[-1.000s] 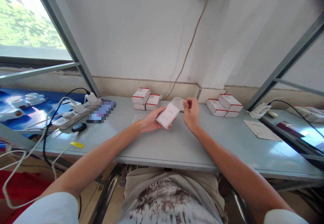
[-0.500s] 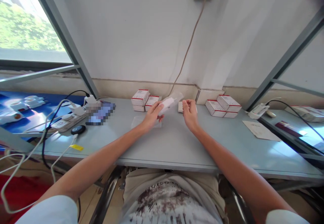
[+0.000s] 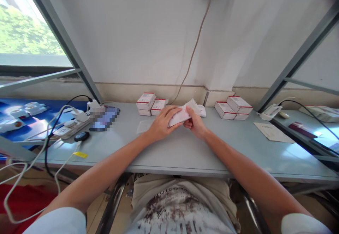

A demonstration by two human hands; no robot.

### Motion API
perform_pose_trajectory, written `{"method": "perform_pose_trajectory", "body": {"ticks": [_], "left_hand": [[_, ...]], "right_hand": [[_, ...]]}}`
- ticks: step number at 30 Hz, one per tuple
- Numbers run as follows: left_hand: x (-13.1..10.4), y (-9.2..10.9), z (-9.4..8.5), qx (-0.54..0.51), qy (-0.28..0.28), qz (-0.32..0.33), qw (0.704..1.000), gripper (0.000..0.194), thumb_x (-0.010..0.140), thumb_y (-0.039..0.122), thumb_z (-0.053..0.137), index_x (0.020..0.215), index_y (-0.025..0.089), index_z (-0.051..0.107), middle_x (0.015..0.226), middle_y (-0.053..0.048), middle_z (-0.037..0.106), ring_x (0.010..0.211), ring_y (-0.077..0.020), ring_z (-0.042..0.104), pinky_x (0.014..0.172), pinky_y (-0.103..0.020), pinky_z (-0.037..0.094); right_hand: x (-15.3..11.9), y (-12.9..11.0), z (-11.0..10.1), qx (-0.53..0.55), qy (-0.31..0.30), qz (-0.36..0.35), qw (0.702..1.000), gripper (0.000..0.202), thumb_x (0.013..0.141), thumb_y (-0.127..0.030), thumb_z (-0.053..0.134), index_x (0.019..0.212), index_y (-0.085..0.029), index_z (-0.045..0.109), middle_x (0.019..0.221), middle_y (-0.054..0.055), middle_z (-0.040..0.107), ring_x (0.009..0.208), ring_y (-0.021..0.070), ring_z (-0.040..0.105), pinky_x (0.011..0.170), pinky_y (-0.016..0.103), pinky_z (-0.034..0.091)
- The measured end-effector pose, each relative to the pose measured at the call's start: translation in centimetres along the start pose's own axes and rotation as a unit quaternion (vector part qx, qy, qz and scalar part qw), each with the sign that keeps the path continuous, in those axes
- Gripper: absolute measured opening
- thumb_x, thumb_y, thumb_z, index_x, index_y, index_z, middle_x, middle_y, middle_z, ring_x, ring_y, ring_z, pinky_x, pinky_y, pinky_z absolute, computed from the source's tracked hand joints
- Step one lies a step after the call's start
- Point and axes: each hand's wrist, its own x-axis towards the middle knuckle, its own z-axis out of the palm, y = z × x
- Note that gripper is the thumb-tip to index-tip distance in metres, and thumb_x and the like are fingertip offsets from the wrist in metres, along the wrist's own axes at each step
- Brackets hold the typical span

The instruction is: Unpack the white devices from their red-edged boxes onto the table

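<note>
A white item in a translucent plastic bag [image 3: 179,116] is held between my hands above the desk; its exact kind does not show. My left hand [image 3: 163,121] wraps around its left end, fingers over the top and thumb along the near side. With thumb and fingers, my right hand [image 3: 195,120] pinches the bag's loose end on the right. Behind my right hand a flat white object [image 3: 202,111] lies on the desk, partly hidden. A clear plastic piece [image 3: 143,126] rests left of my left hand.
Small white-and-red boxes stand in a left stack [image 3: 146,101] and a right stack [image 3: 233,107] by the wall. A phone [image 3: 105,118], a power strip [image 3: 79,120], a black round device [image 3: 82,136] and cables occupy the left. A paper sheet [image 3: 272,133] lies at right.
My right hand has moved left and now grips the bag's open end. My left hand has turned over the white item, covering more of it.
</note>
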Motion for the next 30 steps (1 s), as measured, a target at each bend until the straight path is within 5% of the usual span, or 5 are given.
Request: {"method": "perform_pose_trajectory", "body": {"ticks": [13,16,20,25,30], "left_hand": [[0.2,-2.6,-1.5,0.074,0.026,-0.032,0.996,0.052,0.112,0.053,0.053,0.154,0.023,0.06,0.144,-0.015,0.071,0.136,-0.0318,0.065,0.121,-0.053,0.047],[0.7,-3.8,-2.9,0.17,0.132,-0.14,0.966,0.05,0.111,0.051,0.054,0.152,0.024,0.062,0.154,-0.016,0.063,0.146,-0.0373,0.054,0.128,-0.059,0.034],[0.7,-5.3,-3.4,0.214,0.223,-0.322,0.895,0.088,0.096,0.062,0.075,0.167,0.024,0.041,0.174,-0.024,0.035,0.159,-0.0517,0.031,0.124,-0.073,0.029],[-0.2,-7.1,-2.5,0.23,0.166,-0.398,0.872,0.11,0.086,0.065,0.084,0.171,0.022,0.029,0.173,-0.029,0.036,0.154,-0.0545,0.037,0.117,-0.075,0.036],[-0.9,-8.4,-2.2,0.256,0.123,-0.422,0.861,0.087,0.094,0.053,0.076,0.165,0.018,0.041,0.158,-0.03,0.053,0.143,-0.0539,0.048,0.111,-0.073,0.041]], "right_hand": [[1.3,1.0,-0.9,-0.056,0.117,0.015,0.991,0.055,0.091,-0.069,0.075,0.071,-0.025,0.049,0.049,-0.007,0.039,0.042,0.0073,0.026,0.038,0.022,0.018],[1.4,1.0,-1.1,-0.056,0.14,0.017,0.988,0.052,0.094,-0.066,0.073,0.073,-0.025,0.05,0.05,-0.007,0.041,0.042,0.0074,0.027,0.037,0.021,0.019],[1.3,1.1,-1.2,-0.058,0.131,0.002,0.99,0.053,0.093,-0.068,0.075,0.075,-0.025,0.05,0.052,-0.006,0.043,0.042,0.0075,0.028,0.036,0.021,0.022],[1.2,1.3,-1.2,-0.052,0.129,-0.014,0.99,0.053,0.09,-0.069,0.076,0.074,-0.025,0.051,0.052,-0.007,0.042,0.041,0.0071,0.027,0.036,0.022,0.022],[1.4,1.2,-1.4,-0.051,0.134,-0.022,0.989,0.058,0.086,-0.075,0.078,0.073,-0.025,0.051,0.05,-0.007,0.042,0.041,0.0072,0.028,0.036,0.022,0.023]]}}
